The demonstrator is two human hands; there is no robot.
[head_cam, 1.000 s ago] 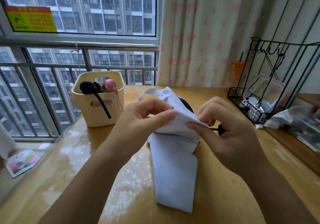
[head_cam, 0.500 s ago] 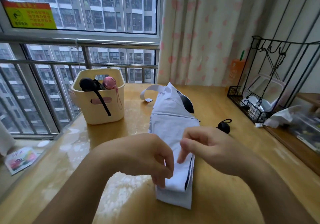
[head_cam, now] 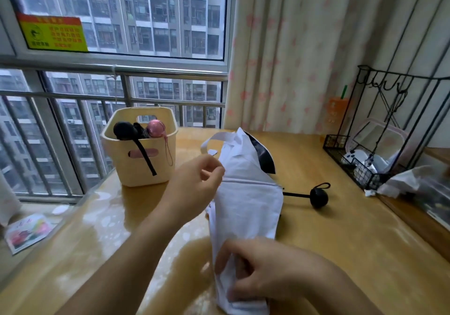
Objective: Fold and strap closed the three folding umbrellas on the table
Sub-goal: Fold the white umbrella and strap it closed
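head view: one white umbrella lies lengthwise at centre frame on the table, canopy gathered flat, black lining showing at its far end.
strap: white loop hangs loose at the far end, not fastened.
handle: black knob sticks out to the right of the canopy.
right hand: lower centre, fingers curled, pressing down on the near end of the fabric.
left hand: centre, thumb and fingers pinching the canopy's left edge.
basket: left of centre, black and pink handles poking out; likely the other two umbrellas.
step: smoothing the pleats on the last one, i judge.
next: roll the fabric tight, then bring the strap round and fasten it.
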